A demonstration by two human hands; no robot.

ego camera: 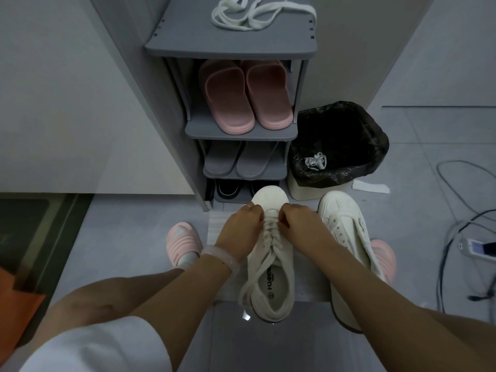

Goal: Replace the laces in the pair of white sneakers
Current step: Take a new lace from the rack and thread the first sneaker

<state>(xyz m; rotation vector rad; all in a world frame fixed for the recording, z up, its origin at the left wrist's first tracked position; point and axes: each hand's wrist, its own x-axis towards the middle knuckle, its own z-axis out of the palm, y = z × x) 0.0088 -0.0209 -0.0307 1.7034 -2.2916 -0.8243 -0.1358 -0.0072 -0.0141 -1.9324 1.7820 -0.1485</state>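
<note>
Hands first: left hand [243, 224] and right hand [298, 220] both have fingers curled tight, pinching the lace [269, 238] near the toe of the laced sneaker [271, 264] on the floor between pink-slippered feet. Just right of it sits the unlaced sneaker [349, 237]. Further back, a bin [338, 146] holds a balled-up lace [316, 161], and spare laces [257, 14] lie on top of the grey shoe rack [230, 49].
</note>
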